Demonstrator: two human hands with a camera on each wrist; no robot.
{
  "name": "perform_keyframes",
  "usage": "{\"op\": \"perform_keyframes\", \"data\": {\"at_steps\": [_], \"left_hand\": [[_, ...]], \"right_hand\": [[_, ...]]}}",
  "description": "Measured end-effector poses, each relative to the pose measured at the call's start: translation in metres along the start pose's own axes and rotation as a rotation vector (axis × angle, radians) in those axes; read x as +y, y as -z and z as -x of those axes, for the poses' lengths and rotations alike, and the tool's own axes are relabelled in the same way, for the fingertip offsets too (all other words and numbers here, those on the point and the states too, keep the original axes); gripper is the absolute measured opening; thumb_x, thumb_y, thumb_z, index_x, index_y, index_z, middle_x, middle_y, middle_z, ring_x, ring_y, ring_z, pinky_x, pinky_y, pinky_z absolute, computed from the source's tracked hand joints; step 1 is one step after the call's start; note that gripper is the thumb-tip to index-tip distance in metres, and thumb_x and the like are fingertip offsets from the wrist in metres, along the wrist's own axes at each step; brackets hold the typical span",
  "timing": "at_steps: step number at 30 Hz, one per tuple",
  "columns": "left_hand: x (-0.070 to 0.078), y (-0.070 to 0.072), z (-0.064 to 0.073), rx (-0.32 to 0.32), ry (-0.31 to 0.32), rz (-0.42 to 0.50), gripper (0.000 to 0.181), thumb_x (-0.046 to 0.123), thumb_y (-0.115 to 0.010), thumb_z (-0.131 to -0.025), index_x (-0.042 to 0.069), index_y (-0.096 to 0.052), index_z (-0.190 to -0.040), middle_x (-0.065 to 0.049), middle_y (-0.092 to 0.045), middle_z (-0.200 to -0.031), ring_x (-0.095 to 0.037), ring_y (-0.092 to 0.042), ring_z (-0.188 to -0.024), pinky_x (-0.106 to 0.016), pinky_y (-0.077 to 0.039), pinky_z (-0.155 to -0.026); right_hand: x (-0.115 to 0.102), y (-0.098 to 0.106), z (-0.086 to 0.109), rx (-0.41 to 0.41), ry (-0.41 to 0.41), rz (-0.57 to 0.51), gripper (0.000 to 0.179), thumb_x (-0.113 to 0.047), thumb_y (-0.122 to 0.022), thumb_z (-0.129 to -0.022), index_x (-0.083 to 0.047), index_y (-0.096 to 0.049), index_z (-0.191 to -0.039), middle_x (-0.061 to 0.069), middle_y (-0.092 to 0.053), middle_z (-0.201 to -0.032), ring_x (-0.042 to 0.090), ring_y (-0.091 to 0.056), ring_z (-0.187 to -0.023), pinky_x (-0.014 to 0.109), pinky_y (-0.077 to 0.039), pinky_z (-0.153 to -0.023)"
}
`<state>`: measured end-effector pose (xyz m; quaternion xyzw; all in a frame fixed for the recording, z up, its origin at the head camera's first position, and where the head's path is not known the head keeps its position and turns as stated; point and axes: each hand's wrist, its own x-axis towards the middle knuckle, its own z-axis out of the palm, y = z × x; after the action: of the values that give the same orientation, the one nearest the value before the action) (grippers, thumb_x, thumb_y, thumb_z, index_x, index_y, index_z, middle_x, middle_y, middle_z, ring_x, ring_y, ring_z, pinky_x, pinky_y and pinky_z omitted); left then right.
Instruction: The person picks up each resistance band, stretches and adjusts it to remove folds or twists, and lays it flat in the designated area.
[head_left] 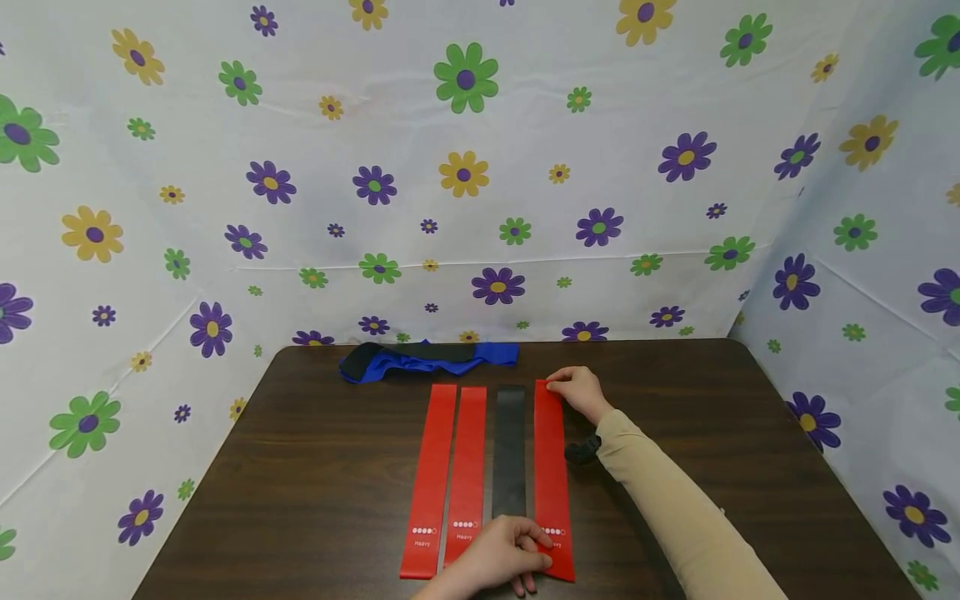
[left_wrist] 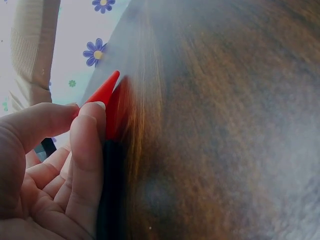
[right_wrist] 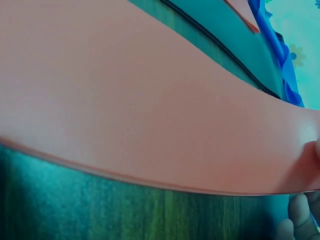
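A red resistance band [head_left: 551, 475], marked "Heavy", lies lengthwise as the rightmost of a row. At its near end my left hand [head_left: 504, 552] pinches it. The left wrist view shows thumb and fingers [left_wrist: 86, 145] on the raised red tip [left_wrist: 106, 90]. My right hand [head_left: 582, 392] holds the far end between thumb and fingers. In the right wrist view the band [right_wrist: 125, 110] stretches broad across the picture, with fingertips [right_wrist: 300, 212] under its edge. Just left lies a black band [head_left: 509, 450], its near end hidden by my left hand.
Two more red bands [head_left: 435, 467] lie side by side left of the black one. Behind the row, a crumpled blue and black cloth bundle [head_left: 427, 360] lies at the back edge of the brown wooden table [head_left: 315, 467]. Flower-printed sheeting [head_left: 465, 208] hangs behind and beside the table.
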<state>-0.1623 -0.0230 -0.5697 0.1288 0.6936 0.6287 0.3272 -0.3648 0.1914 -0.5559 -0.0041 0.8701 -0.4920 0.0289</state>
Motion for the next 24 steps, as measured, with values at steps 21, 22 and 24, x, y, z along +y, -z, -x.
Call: {"op": "perform_keyframes", "data": {"at_steps": [21,22,24], "left_hand": [[0.0,0.001,-0.001,0.069,0.055,-0.051,0.009,0.023,-0.072,-0.087,0.015,-0.076,-0.091,-0.006,-0.062,-0.06,-0.008,-0.054,-0.043,-0.021,-0.046,-0.044],[0.0,0.0,-0.001,0.077,0.067,-0.052,0.009,0.023,-0.073,-0.087,0.015,-0.076,-0.09,-0.005,-0.062,-0.059,-0.008,-0.053,-0.043,-0.021,-0.046,-0.044],[0.001,-0.003,0.0,0.095,0.087,-0.06,0.008,0.023,-0.073,-0.086,0.016,-0.076,-0.088,-0.003,-0.06,-0.058,-0.008,-0.052,-0.043,-0.02,-0.044,-0.044]], "right_hand": [[-0.004,-0.011,-0.009,0.016,0.083,0.168,0.021,-0.009,-0.065,-0.089,0.0,-0.071,-0.107,0.016,-0.067,-0.107,0.032,-0.061,-0.096,0.044,-0.05,-0.084],[-0.005,-0.013,-0.009,0.017,0.098,0.182,0.023,-0.009,-0.064,-0.088,0.0,-0.071,-0.108,0.016,-0.066,-0.109,0.033,-0.06,-0.098,0.045,-0.049,-0.086],[-0.006,-0.017,-0.011,0.015,0.128,0.202,0.028,-0.009,-0.065,-0.087,0.0,-0.069,-0.113,0.018,-0.064,-0.113,0.035,-0.058,-0.105,0.047,-0.046,-0.091]]}}
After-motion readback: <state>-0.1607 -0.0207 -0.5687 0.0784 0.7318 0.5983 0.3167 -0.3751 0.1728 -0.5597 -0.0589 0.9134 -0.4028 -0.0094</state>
